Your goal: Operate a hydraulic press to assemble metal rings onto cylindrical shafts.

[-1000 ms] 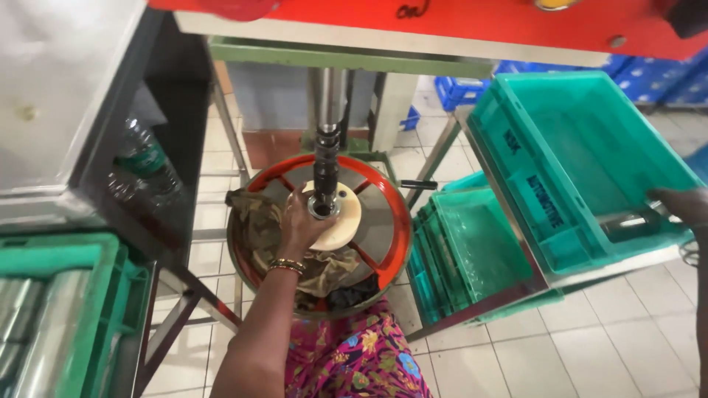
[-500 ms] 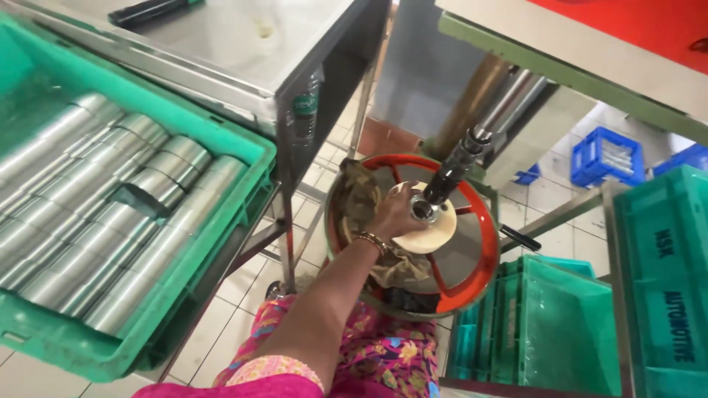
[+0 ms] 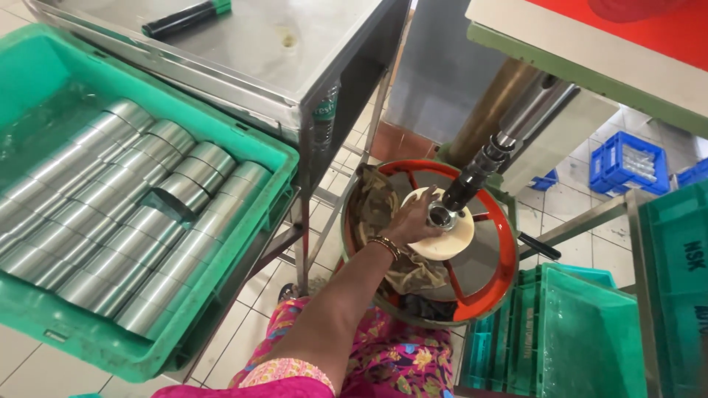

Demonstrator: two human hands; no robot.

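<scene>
Head view shows one hand (image 3: pixel 414 221), the left by the way the arm reaches up from the body, with a bangle (image 3: pixel 385 246) at the wrist. Its fingers are curled onto a small metal ring (image 3: pixel 440 216) that sits at the middle of a cream disc (image 3: pixel 450 239); whether they pinch the ring or only rest on it cannot be told. The right hand is out of view.

A dark steel shaft (image 3: pixel 479 169) comes down at a slant from the machine above, and its tip meets the ring. The disc lies inside a round red tray (image 3: pixel 501 254) with red spokes (a shallow metal pan, it seems). An olive rag (image 3: pixel 380 210) is bunched in the tray just left of the hand and trails under the wrist.

Left of the tray stands a steel table (image 3: pixel 280 66) with a black marker (image 3: pixel 186 16) on top. Beside it, a green crate (image 3: pixel 265 166) holds rows of shiny steel cylinders (image 3: pixel 110 214) lying on their sides. More green crates (image 3: pixel 582 332) stand to the right, and a blue crate (image 3: pixel 627 162) sits on the tiled floor (image 3: pixel 582 243) beyond.
</scene>
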